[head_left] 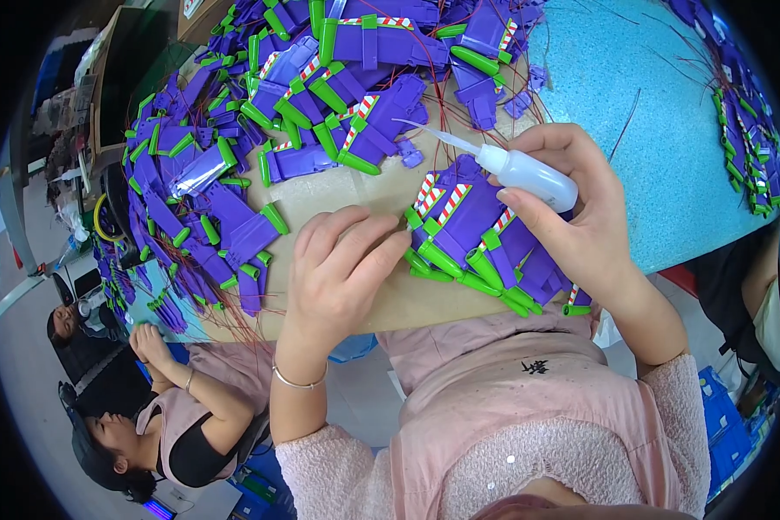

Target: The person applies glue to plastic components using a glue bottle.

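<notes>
Gripped in the right hand point(581, 217), fingers wrapped fully round it, is a small white squeeze bottle point(529, 176) (its thin nozzle points up and left, over the bare cardboard). It hangs just above a row of purple toy parts point(472, 230) with green tubes and red-and-white striped stickers, lined up on the cardboard sheet point(338, 195). Left hand point(338, 269) lies flat on the cardboard, holding nothing, fingertips point(399, 238) touching the left end of that row. More purple parts are heaped behind in a pile point(321, 78), thin red wires among them. Beyond lies a blue table point(659, 113). Two other people sit lower left.
</notes>
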